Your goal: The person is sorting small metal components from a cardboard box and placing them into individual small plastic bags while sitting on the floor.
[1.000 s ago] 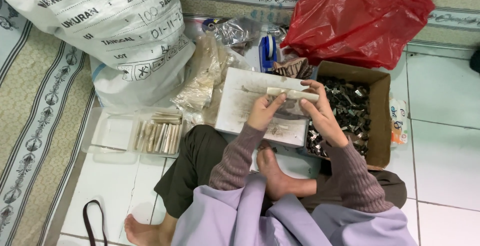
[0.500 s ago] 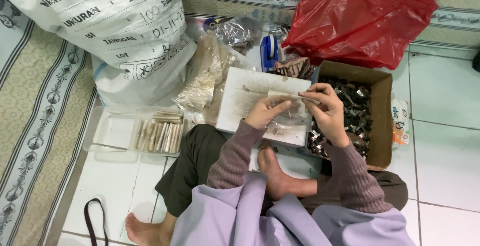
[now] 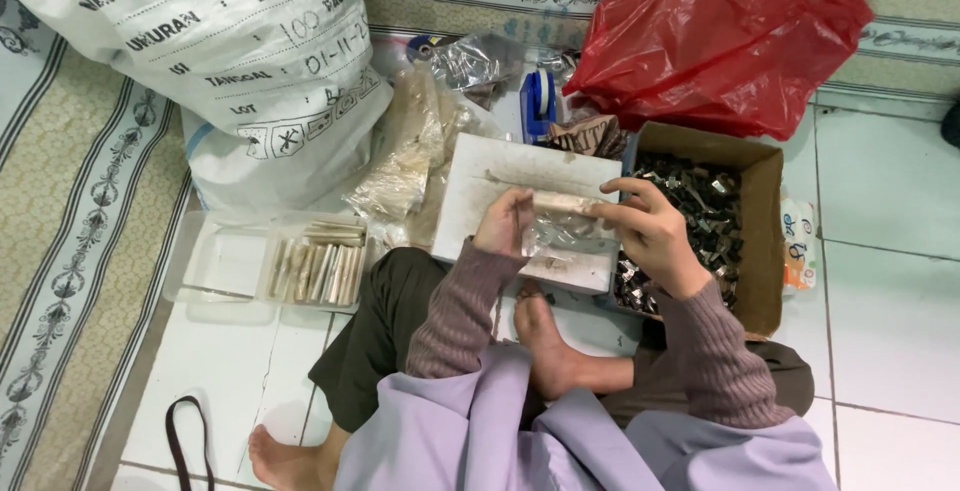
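Spanning both hands' fingers point(image 3: 610, 213): a pale stick bundle point(image 3: 560, 203).

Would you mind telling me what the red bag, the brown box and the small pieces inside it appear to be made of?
The red bag looks like thin glossy plastic film: it crinkles and catches highlights. The brown box appears to be plain matte cardboard, with raw folded edges. The small pieces inside it seem to be metal, dark and shiny with glints, though they are too small to be sure.

Ribbed mauve-brown knit sleeves point(image 3: 455, 311) under a pale lilac garment point(image 3: 470, 431) — dark olive trousers point(image 3: 375, 341), feet bare.
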